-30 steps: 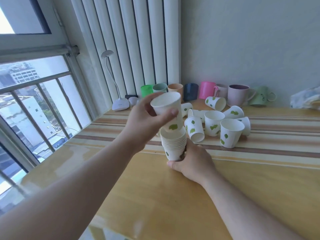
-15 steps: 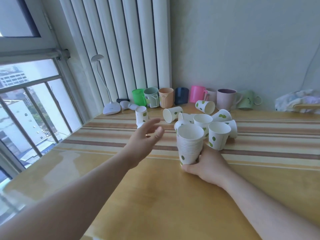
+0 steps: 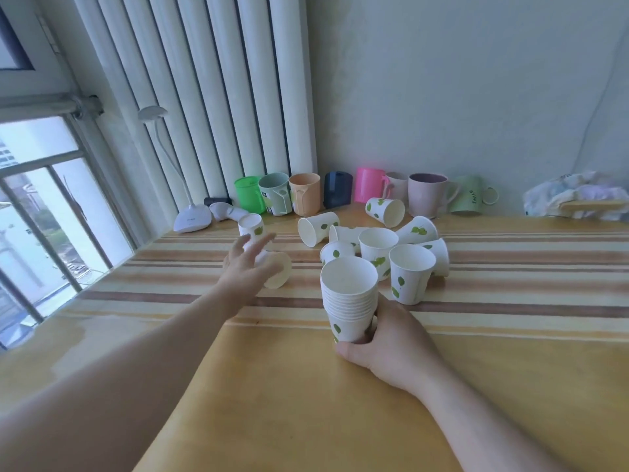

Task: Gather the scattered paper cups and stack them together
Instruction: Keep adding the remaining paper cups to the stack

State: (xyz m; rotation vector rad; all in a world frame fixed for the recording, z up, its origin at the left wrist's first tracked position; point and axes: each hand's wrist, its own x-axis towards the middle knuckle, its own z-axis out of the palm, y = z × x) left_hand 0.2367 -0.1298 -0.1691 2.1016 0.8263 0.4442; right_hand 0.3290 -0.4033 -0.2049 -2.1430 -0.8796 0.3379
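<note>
A stack of white paper cups with green leaf prints (image 3: 350, 301) stands upright on the wooden table (image 3: 306, 386). My right hand (image 3: 391, 338) grips the stack at its base. My left hand (image 3: 246, 269), fingers spread, hovers over a paper cup lying on its side (image 3: 279, 270); whether it touches the cup is unclear. Behind it another cup (image 3: 251, 227) stands upside down. Several loose cups (image 3: 411, 277) lie and stand in a cluster behind and right of the stack.
A row of coloured mugs (image 3: 304, 194) lines the back wall. A white desk lamp (image 3: 191, 218) stands at the back left by the radiator (image 3: 211, 97). Crumpled cloth (image 3: 575, 195) sits at the far right. A window (image 3: 41, 206) borders the table's left side.
My left hand set its cup onto the stack, let go and reached forward left over a cup lying on its side. My right hand stays on the stack.
</note>
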